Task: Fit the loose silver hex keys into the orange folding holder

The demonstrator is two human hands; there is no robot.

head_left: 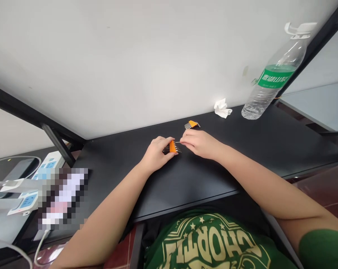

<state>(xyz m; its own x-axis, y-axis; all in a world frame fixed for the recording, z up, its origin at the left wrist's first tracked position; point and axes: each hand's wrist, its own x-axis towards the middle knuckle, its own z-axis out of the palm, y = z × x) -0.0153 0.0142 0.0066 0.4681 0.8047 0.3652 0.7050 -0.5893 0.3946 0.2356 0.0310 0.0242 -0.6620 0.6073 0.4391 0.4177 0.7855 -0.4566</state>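
In my left hand (157, 152) is an orange hex key holder (172, 147), gripped between thumb and fingers, with several metal keys sticking out on both sides. Right beside it, my right hand (196, 142) pinches the end of a thin metal hex key (177, 142) that reaches toward the holder's upper end. Whether this key still sits in its slot is too small to tell. A second orange holder with hex keys (192, 124) lies on the black table (124, 164) just beyond my right hand.
A crumpled white tissue (222, 108) and a large water bottle (275, 76) with a green label stand by the wall at the back right. On the left are a blurred-out phone (69, 192) with a cable and a white power strip (31, 200). Black frame bars (58, 144) edge the table.
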